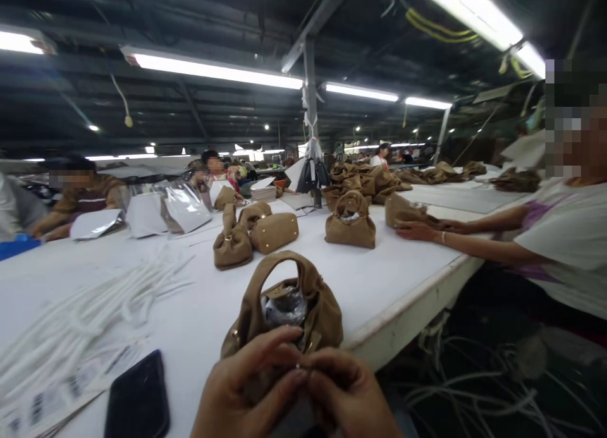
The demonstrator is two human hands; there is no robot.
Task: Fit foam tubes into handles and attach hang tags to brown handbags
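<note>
A brown handbag (289, 311) stands upright at the near edge of the white counter (379, 280), handle up. The left hand (246, 394) and right hand (346, 397) meet before it, fingers pinching something tiny. Three more handbags stand beyond; one black phone (138, 397) lies left.

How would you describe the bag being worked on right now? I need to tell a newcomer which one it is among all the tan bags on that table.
Start at the long white table and follow its edge to the near end. There a small tan handbag stands upright, just behind the left hand and right hand. Unlike the other bags further up, it is closest to the camera, with crumpled clear plastic stuffing showing under its looped handle.
</note>
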